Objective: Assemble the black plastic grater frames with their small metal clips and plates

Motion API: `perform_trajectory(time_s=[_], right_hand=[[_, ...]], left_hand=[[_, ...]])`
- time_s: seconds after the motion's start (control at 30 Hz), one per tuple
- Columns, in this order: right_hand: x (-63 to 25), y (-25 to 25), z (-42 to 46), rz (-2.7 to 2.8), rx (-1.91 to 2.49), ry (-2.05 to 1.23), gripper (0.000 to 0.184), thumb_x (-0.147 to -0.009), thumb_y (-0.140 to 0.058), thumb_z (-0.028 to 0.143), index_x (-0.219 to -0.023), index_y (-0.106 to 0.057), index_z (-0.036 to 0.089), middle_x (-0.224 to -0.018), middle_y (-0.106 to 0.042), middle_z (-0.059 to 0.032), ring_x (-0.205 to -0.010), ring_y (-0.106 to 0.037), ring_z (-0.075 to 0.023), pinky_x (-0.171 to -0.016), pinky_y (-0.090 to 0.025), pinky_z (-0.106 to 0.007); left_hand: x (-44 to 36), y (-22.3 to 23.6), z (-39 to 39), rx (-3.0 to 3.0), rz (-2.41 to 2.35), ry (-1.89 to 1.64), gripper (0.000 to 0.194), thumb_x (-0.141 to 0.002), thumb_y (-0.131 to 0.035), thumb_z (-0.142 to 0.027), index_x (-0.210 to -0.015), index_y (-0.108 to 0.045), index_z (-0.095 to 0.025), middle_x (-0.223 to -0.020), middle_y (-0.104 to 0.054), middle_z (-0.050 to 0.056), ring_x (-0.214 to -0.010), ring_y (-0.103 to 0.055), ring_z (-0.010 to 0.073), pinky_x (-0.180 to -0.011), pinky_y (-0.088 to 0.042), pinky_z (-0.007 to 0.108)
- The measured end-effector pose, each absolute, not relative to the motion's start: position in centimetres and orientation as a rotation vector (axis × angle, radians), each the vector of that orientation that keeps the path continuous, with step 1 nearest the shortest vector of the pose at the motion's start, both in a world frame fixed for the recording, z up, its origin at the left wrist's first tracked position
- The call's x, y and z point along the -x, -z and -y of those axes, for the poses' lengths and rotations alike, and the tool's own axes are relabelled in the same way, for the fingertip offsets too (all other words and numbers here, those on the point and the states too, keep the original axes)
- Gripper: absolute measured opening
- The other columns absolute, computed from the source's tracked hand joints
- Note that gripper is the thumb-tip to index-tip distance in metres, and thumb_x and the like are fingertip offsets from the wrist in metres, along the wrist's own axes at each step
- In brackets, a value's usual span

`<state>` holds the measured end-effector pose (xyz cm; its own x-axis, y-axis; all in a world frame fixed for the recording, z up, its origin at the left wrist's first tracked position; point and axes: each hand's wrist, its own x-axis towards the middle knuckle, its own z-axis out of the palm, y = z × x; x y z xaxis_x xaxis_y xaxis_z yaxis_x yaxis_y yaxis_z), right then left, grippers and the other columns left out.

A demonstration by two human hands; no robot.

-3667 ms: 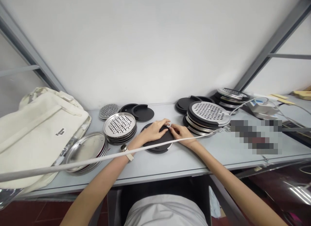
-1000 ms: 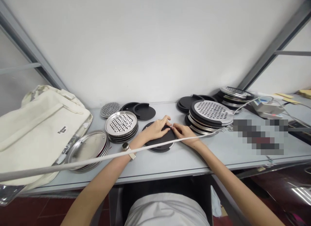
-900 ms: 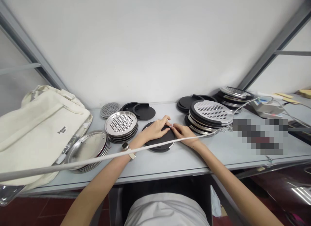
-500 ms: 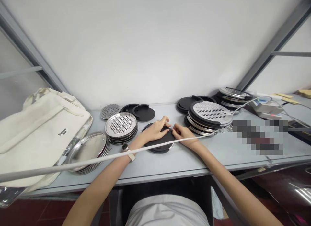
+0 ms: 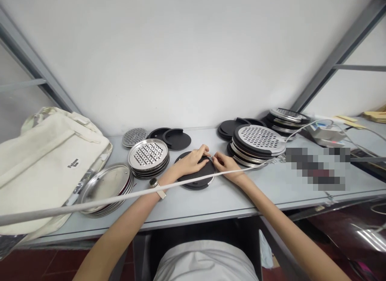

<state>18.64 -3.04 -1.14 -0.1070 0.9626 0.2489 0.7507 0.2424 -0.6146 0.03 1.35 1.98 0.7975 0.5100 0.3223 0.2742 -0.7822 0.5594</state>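
A black round disc with a raised rim lies on the table before me, with a strip of shiny metal along its right edge. My left hand rests over its upper left part, thumb and fingers bent and gripping toward the far right rim. At that rim, the closed fingertips of my right hand meet a small shiny piece, too small and covered to name. The two hands' fingertips are close together. A white cord crosses in front of the disc and both forearms.
On the left are stacked perforated grater plates, plain metal discs and a cream bag. More black discs lie behind. To the right stands a stack of black-rimmed graters, with another stack beyond.
The view has shifted slightly. Both hands stay at the disc's far right rim, with only slight finger movement.
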Motion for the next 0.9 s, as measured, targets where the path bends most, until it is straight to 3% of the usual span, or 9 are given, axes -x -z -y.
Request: perform_trajectory(time_s=[0.47, 0.9], right_hand=[[-18.67, 0.88, 3.54, 1.899, 1.504, -0.483, 0.015, -0.08, -0.042, 0.03, -0.071, -0.046, 0.019, -0.057, -0.046, 0.0035, -0.052, -0.042, -0.0105, -0.052, -0.033, -0.022], [-18.76, 0.97, 3.77, 1.896, 1.595, -0.302, 0.011, -0.078, -0.043, 0.027, -0.07, -0.044, 0.02, -0.058, -0.05, 0.0017, -0.05, -0.042, -0.0105, -0.051, -0.031, -0.022]], left_hand=[[0.03, -1.76, -1.49, -2.489, -0.541, -0.677, 0.038, -0.088, -0.045, -0.016, -0.123, -0.031, -0.02, -0.115, -0.057, 0.009, -0.112, -0.053, 0.0189, -0.096, -0.042, 0.036], [0.03, -1.79, -1.27, -2.511, -0.584, -0.713, 0.037, -0.087, -0.048, -0.017, -0.12, -0.033, -0.019, -0.114, -0.056, 0.011, -0.11, -0.054, 0.0194, -0.096, -0.042, 0.037]])
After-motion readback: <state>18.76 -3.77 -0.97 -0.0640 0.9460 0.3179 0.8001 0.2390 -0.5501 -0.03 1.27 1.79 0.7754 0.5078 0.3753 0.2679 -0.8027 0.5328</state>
